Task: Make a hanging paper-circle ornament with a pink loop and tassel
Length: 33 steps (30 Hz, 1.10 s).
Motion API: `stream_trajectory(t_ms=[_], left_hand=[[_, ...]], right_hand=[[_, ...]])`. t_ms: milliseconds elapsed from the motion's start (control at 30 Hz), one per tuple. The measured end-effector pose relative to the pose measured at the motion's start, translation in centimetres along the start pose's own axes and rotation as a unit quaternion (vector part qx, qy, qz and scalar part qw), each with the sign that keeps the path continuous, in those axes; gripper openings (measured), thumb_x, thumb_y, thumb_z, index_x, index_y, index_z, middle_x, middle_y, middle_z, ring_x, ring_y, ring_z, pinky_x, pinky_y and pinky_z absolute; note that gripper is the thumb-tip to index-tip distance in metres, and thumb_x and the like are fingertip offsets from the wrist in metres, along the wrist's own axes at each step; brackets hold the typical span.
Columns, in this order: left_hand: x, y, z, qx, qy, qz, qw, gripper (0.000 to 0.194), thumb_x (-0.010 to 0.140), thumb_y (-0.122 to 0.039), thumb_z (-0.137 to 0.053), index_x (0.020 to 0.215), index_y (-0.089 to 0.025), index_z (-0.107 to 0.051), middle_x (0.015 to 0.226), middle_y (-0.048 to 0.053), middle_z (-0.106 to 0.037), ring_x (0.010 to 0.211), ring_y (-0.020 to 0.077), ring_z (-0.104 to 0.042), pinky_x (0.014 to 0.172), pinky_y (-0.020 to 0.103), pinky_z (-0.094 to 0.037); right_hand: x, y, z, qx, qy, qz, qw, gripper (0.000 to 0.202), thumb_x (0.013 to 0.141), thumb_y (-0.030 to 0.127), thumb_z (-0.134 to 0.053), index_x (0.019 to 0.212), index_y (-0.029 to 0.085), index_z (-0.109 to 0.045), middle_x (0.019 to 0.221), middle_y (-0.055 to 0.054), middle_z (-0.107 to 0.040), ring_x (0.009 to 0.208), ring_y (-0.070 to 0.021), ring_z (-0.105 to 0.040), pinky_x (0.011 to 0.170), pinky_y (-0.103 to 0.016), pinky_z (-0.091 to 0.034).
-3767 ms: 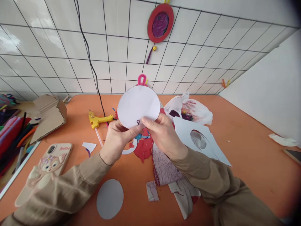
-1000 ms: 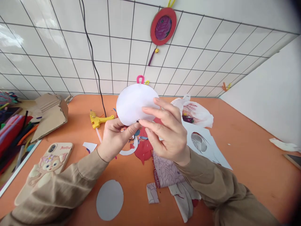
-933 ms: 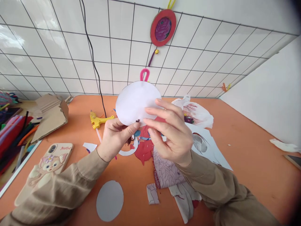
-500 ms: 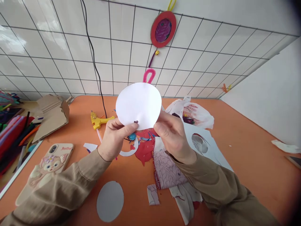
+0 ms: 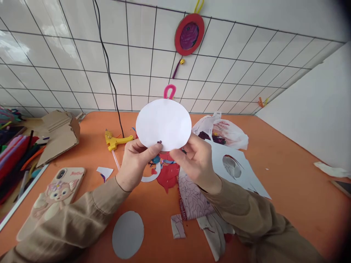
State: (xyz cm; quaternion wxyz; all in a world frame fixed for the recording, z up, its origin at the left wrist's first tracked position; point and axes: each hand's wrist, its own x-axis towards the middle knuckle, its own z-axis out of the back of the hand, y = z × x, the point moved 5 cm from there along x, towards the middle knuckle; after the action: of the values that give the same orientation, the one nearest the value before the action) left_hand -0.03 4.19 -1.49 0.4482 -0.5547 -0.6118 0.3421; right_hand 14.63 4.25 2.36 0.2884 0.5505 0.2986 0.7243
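Disc (image 5: pixel 163 120), white-faced, held up above the orange table (image 5: pixel 290 157); left hand (image 5: pixel 133 160) pinching its lower edge, thumb just below a dark knot (image 5: pixel 159 142); right hand (image 5: pixel 196 160) gripping the lower right edge, thumb in front and fingers behind; pink loop (image 5: pixel 174 89) projecting above the top rim; yellow glue gun (image 5: pixel 117 140) lying to the left; second white disc (image 5: pixel 128 235) lying flat nearer the wearer, well apart from both hands
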Motion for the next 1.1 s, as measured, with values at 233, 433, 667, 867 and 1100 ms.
stream_trajectory(t_ms=[233, 433, 667, 867, 1100], left_hand=[[0.2, -0.5, -0.2, -0.017, 0.048, -0.008, 0.999, 0.022, 0.079, -0.04, -0.074, 0.075, -0.019, -0.079, 0.072, 0.004, -0.073, 0.068, 0.0168, -0.064, 0.065, 0.029, -0.053], [0.6, 0.1, 0.4, 0.03, 0.0, 0.013, 0.999, 0.02, 0.065, -0.033, -0.086, 0.077, -0.017, -0.079, 0.067, 0.003, -0.072, 0.059, 0.0137, -0.062, 0.057, 0.024, -0.051], [0.5, 0.3, 0.5, 0.057, -0.021, 0.024, 0.998, 0.025, 0.064, -0.037, -0.085, 0.071, -0.014, -0.077, 0.06, 0.003, -0.069, 0.059, 0.0154, -0.062, 0.056, 0.026, -0.052], [0.6, 0.5, 0.4, 0.048, 0.031, 0.02, 0.998, 0.033, 0.068, -0.045, -0.082, 0.077, -0.014, -0.077, 0.064, 0.005, -0.07, 0.059, 0.0163, -0.062, 0.056, 0.027, -0.05], [0.7, 0.6, 0.1, 0.025, 0.06, 0.021, 0.998, 0.036, 0.072, -0.05, -0.078, 0.079, -0.014, -0.077, 0.07, 0.007, -0.071, 0.063, 0.0173, -0.063, 0.064, 0.03, -0.051]], right_hand=[[0.5, -0.2, 0.1, -0.018, -0.052, -0.055, 0.997, 0.033, 0.086, 0.026, -0.059, 0.056, 0.017, -0.047, 0.048, 0.004, -0.044, 0.044, -0.0066, -0.04, 0.042, -0.022, -0.033], [0.4, -1.1, 0.1, -0.04, -0.039, -0.045, 0.997, 0.034, 0.084, 0.025, -0.06, 0.056, 0.017, -0.042, 0.051, 0.005, -0.038, 0.046, -0.0048, -0.034, 0.041, -0.02, -0.027], [0.4, -1.3, -0.2, -0.046, -0.023, -0.06, 0.997, 0.037, 0.084, 0.028, -0.059, 0.055, 0.017, -0.04, 0.048, 0.005, -0.038, 0.045, -0.0049, -0.034, 0.04, -0.02, -0.027], [0.7, -1.5, 0.2, -0.053, -0.028, -0.073, 0.996, 0.037, 0.083, 0.032, -0.059, 0.055, 0.018, -0.04, 0.048, 0.004, -0.038, 0.046, -0.0056, -0.034, 0.041, -0.022, -0.026], [1.2, -2.0, 0.9, -0.052, -0.031, -0.091, 0.994, 0.039, 0.082, 0.034, -0.06, 0.055, 0.019, -0.037, 0.048, 0.006, -0.032, 0.045, -0.0052, -0.029, 0.041, -0.023, -0.022]])
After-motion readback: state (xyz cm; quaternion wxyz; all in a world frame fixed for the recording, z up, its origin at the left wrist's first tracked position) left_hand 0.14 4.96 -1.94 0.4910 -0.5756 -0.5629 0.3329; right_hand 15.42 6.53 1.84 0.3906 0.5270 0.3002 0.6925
